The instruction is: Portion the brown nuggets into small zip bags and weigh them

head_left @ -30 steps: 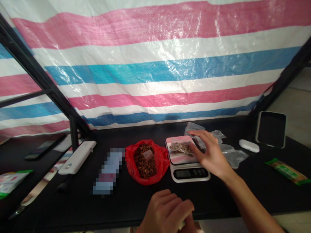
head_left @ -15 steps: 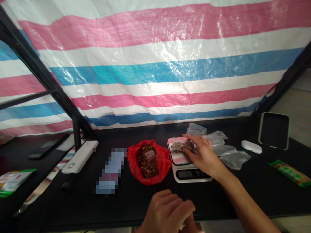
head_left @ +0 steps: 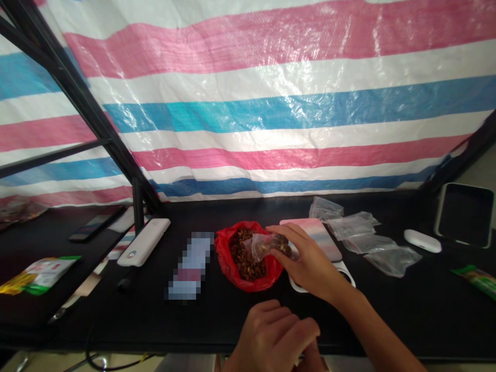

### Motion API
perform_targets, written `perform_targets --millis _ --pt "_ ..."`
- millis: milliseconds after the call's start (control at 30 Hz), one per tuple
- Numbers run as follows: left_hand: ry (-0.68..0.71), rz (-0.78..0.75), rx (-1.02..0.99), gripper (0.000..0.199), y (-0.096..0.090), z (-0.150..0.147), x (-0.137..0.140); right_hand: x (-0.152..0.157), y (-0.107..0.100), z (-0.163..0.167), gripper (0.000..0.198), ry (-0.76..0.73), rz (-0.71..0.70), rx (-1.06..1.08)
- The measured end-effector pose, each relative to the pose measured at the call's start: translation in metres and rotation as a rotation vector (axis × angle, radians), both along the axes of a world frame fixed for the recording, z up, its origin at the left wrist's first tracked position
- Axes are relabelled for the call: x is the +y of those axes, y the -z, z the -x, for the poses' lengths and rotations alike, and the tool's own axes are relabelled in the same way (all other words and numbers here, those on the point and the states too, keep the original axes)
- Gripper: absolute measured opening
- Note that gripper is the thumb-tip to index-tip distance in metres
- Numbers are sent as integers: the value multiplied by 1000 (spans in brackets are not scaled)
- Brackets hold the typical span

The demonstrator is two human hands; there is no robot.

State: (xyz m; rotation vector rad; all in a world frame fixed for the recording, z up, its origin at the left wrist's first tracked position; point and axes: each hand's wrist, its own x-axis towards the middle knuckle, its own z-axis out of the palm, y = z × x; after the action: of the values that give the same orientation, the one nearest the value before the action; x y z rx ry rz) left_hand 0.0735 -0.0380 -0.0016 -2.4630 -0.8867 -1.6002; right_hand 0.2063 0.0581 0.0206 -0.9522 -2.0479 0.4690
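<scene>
My right hand [head_left: 310, 258] grips a small clear plastic bag [head_left: 261, 245] partly filled with brown pieces. The bag is tilted over the right side of a red plastic bag [head_left: 221, 253], which stands open and holds many small brown pieces [head_left: 248, 268]. Beneath and behind the right hand lies a white kitchen scale [head_left: 349, 274] with a pink and white plate [head_left: 325, 240]; its display is mostly hidden. My left hand [head_left: 277, 338] is closed near the table's front edge, and whatever its fingers may hold is hidden.
Several clear plastic bags [head_left: 368, 235] lie right of the scale. Farther right are a white case [head_left: 422, 241], a dark-screened device [head_left: 465, 214] and a green packet [head_left: 478, 281]. On the left are a white power bank [head_left: 145, 242], a blurred-out item [head_left: 191, 268] and a black frame [head_left: 73, 93].
My right hand has lifted the small filled bag off the scale plate and carried it left to the red bag. The left hand stays closed. The view has shifted slightly left.
</scene>
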Motion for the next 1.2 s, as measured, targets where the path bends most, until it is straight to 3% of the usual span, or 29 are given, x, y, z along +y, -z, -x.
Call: perform_targets --millis 267,500,633,733,833,1200 --pt "-1 6 -1 23 1 4 -2 7 -2 -14 34 47 91 177" --pt "-2 4 -5 25 -1 1 -1 24 1 -61 39 202 159 174" --pt "15 13 13 23 -3 -1 -1 28 11 -87 33 214 108 53" --pt "16 22 12 24 -5 -4 -1 27 15 -99 39 209 76 -2" --pt "23 31 8 25 -6 -7 -1 24 10 -106 41 225 44 26" --pt "79 54 22 28 3 -14 1 24 -3 -107 19 397 -167 104"
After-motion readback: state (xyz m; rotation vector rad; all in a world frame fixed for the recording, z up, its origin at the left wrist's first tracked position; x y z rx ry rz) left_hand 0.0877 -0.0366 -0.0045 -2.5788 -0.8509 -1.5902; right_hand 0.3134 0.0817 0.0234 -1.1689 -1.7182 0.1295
